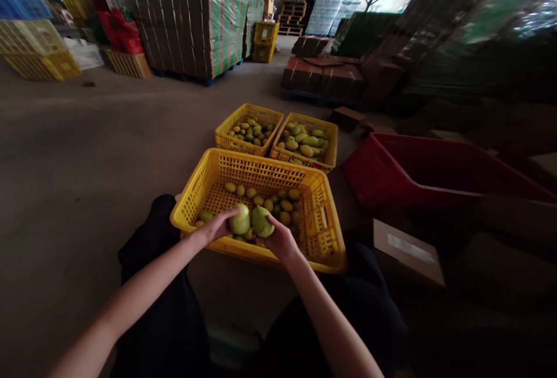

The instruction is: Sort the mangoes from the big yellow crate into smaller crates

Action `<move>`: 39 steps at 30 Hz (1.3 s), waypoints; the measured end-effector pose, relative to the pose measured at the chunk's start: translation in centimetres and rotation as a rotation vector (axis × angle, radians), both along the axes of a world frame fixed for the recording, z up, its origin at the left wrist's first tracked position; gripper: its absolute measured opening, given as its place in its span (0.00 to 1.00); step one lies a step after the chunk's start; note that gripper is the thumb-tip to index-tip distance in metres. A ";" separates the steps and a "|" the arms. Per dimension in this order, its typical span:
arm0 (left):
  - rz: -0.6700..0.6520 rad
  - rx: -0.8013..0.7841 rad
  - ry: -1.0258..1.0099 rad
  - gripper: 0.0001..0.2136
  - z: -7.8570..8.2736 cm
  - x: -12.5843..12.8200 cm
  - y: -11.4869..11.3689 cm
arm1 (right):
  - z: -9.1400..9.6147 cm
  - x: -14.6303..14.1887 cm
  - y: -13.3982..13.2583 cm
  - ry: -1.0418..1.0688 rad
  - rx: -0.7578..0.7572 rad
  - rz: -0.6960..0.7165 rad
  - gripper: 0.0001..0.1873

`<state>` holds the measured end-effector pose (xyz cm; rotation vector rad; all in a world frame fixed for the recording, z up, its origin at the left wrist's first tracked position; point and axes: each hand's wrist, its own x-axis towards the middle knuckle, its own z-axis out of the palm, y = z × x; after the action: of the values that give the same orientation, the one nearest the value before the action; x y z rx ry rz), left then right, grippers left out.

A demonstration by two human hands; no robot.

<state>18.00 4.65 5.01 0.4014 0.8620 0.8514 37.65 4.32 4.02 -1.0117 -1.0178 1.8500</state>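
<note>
Left hand [219, 228] is clamped round a green mango [239, 220]. Right hand [281, 242] is clamped round a second mango [262, 221]. The fruits touch between the hands, just above the near rim of the yellow crate [261, 172]. They look firm, smooth-skinned, fairly heavy and probably easy to bruise, so best cupped round the belly. Loose mangoes [282, 207] lie just beyond the fingers. The crate rim sits close under both wrists. Farther out are two more crates [302, 160]. Red tub [391, 175] lies off the right hand, open floor [87, 152] off the left.
</note>
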 end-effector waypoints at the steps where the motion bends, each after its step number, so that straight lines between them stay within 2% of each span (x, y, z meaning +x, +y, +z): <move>1: 0.028 -0.010 0.046 0.11 0.0 0.3 -0.1 | -0.2 -0.2 0.0 0.006 -0.010 -0.020 0.27; 3: 0.090 -0.055 0.127 0.10 0.2 0.9 -0.2 | -0.5 -0.6 0.0 0.018 -0.001 -0.098 0.27; 5: 0.145 -0.118 0.112 0.11 0.3 1.3 -0.2 | -0.9 -1.0 0.0 -0.008 0.055 -0.198 0.28; 8: 0.275 -0.192 0.002 0.14 0.4 2.1 -0.1 | -1.6 -1.8 -0.2 -0.180 0.230 -0.332 0.32; 11: 0.362 -0.201 -0.075 0.12 0.4 3.1 -0.2 | -2.6 -2.8 -0.7 -0.384 0.405 -0.368 0.35; 14: 0.332 -0.152 -0.213 0.12 0.5 3.7 -0.4 | -3.3 -3.5 -1.2 -0.532 0.516 -0.382 0.36; 17: 0.262 -0.146 -0.308 0.15 0.2 3.6 -0.7 | -3.3 -3.8 -1.8 -0.662 0.629 -0.333 0.34; 21: 0.225 -0.149 -0.300 0.17 -0.3 2.9 -1.0 | -2.3 -4.0 -2.6 -0.818 0.822 -0.270 0.34; 24: 0.190 -0.105 -0.309 0.20 -0.4 2.6 -1.2 | -1.6 -4.3 -3.4 -0.911 0.925 -0.283 0.39; 27: 0.202 -0.106 -0.275 0.17 -0.2 2.3 -1.3 | -1.2 -4.9 -4.1 -0.984 1.031 -0.311 0.40; 31: 0.219 -0.171 -0.213 0.11 0.1 2.1 -1.6 | -1.2 -5.4 -4.6 -1.007 1.175 -0.342 0.38; 35: 0.211 -0.072 -0.202 0.13 0.6 2.2 -1.9 | -1.8 -5.3 -4.7 -0.920 1.288 -0.342 0.38; 39: 0.139 0.040 -0.149 0.16 1.4 2.7 -1.9 | -2.3 -4.7 -4.7 -0.834 1.388 -0.354 0.38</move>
<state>20.68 2.71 6.39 0.3114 0.7419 1.0158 32.96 -0.34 1.75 -0.8835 -1.9601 0.0879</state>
